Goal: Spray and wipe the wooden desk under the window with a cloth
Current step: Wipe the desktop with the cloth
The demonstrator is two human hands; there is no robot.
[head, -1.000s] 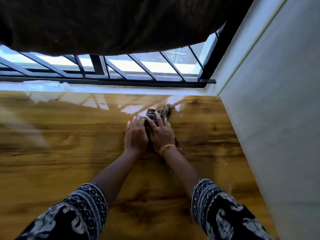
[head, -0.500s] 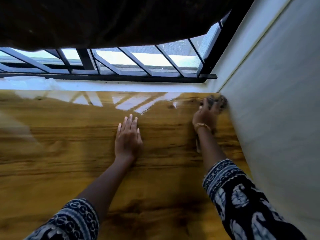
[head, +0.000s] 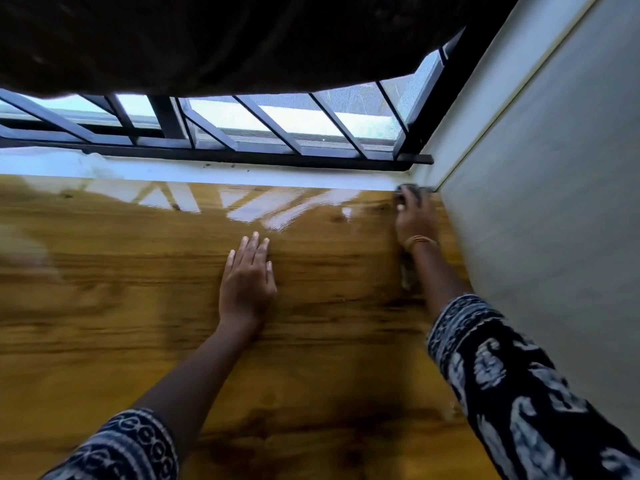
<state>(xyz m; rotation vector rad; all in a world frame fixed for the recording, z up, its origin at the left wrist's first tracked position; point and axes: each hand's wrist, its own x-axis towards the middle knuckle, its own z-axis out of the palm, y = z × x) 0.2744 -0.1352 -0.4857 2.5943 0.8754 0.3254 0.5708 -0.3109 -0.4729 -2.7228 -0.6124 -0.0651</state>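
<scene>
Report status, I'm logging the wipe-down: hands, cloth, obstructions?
Left hand flat on desk, bracing. Right hand presses cloth into far right corner, by wall. No obstructions visible.

Dark curtain (head: 225, 39) hanging across the top, over black slanted window bars (head: 263, 123). White sill (head: 207, 173) below. Pale wall (head: 554, 202) at right.
</scene>
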